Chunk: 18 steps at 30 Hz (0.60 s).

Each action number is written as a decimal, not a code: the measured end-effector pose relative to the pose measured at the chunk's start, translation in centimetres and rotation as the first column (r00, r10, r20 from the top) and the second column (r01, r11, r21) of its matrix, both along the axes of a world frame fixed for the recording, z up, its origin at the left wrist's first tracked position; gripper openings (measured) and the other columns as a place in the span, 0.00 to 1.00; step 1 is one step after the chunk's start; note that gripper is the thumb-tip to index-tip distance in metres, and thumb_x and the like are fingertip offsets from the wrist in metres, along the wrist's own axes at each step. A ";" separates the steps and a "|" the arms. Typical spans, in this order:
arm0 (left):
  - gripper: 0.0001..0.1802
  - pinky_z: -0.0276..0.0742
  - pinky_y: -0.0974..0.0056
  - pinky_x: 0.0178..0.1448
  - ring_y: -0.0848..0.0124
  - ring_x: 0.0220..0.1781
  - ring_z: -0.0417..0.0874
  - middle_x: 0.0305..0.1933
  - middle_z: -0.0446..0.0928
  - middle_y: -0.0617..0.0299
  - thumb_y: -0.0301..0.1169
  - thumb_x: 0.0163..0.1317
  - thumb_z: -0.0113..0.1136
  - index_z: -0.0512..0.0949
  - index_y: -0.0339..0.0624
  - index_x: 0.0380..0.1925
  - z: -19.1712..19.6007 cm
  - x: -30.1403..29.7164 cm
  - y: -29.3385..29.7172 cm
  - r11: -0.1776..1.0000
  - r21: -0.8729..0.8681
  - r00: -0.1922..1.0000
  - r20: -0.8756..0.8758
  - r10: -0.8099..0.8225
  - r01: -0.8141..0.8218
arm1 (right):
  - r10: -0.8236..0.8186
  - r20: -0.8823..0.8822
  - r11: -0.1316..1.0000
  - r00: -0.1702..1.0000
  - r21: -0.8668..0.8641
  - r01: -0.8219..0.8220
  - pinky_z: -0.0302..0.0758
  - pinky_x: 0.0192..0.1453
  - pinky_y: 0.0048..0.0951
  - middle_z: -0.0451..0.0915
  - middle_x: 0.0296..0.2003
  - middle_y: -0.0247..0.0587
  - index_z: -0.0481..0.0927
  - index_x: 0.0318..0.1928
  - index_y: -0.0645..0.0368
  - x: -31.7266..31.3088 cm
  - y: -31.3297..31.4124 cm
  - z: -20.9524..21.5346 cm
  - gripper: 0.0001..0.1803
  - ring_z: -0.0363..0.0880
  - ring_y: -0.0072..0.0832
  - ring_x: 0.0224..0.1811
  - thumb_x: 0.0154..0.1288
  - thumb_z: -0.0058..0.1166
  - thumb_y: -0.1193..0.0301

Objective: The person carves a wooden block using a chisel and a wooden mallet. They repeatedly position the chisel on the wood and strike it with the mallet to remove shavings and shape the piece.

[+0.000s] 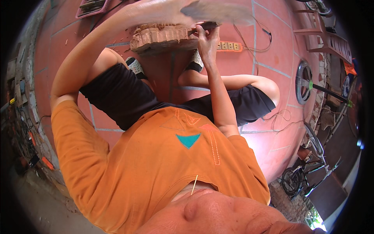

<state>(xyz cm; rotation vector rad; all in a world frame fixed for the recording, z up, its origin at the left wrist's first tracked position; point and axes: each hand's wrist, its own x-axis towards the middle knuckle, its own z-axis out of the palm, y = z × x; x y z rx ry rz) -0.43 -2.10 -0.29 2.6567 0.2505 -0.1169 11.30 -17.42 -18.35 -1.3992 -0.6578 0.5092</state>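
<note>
A thick wooden chopping block [156, 42] with a rough, hacked top stands on the floor beyond my feet. My left hand [171, 11] is raised over it, smeared by motion. From that hand a broad-bladed knife [224, 13] reaches to the right, its blade a grey blur. At the block's right end my right hand [207, 41] pinches a short, dark piece [210, 25] between thumb and fingers. What that piece is made of I cannot tell. The knife blur passes just above it.
An orange power strip [229, 46] lies right of the block, with cables [255, 49] running nearby. Small chips [119, 39] are scattered left of it. A pink basket [92, 8] holds dark pieces. A plastic chair [331, 41], a wheel [304, 82] and a bicycle [311, 171] stand at the right.
</note>
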 end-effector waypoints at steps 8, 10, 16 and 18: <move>0.33 0.77 0.45 0.47 0.42 0.44 0.84 0.39 0.81 0.34 0.51 0.57 0.66 0.73 0.31 0.49 0.5 0.8 -0.6 0.998 0.016 0.990 0.126 0.064 -0.066 | 0.007 -0.071 0.999 0.997 0.038 -0.004 0.84 0.43 0.28 0.82 0.42 0.41 0.68 0.54 0.61 0.5 -0.2 -0.7 0.15 0.84 0.26 0.41 0.71 0.55 0.81; 0.33 0.78 0.45 0.46 0.41 0.43 0.85 0.38 0.81 0.33 0.51 0.57 0.66 0.72 0.31 0.49 -0.3 0.5 -0.5 1.000 -0.002 0.915 0.402 0.029 -0.031 | 0.018 -0.060 0.999 0.998 0.040 -0.015 0.84 0.42 0.27 0.82 0.41 0.41 0.68 0.54 0.61 0.4 0.1 -0.5 0.15 0.85 0.27 0.42 0.71 0.55 0.81; 0.30 0.78 0.46 0.42 0.42 0.39 0.84 0.34 0.81 0.37 0.46 0.56 0.66 0.73 0.30 0.46 -1.3 0.6 0.3 0.998 0.036 0.999 -0.004 -0.046 0.046 | 0.050 -0.054 0.997 0.997 0.064 -0.047 0.85 0.43 0.28 0.80 0.44 0.40 0.68 0.55 0.62 0.9 0.0 -1.4 0.14 0.84 0.27 0.43 0.72 0.54 0.80; 0.29 0.78 0.45 0.43 0.43 0.39 0.84 0.34 0.81 0.37 0.46 0.56 0.66 0.73 0.31 0.46 -1.8 0.7 0.9 0.999 0.036 0.999 -0.005 -0.036 0.036 | 0.059 -0.070 0.997 0.996 0.055 -0.055 0.87 0.45 0.34 0.80 0.45 0.44 0.66 0.56 0.58 0.7 -0.2 -1.2 0.15 0.85 0.34 0.45 0.73 0.52 0.79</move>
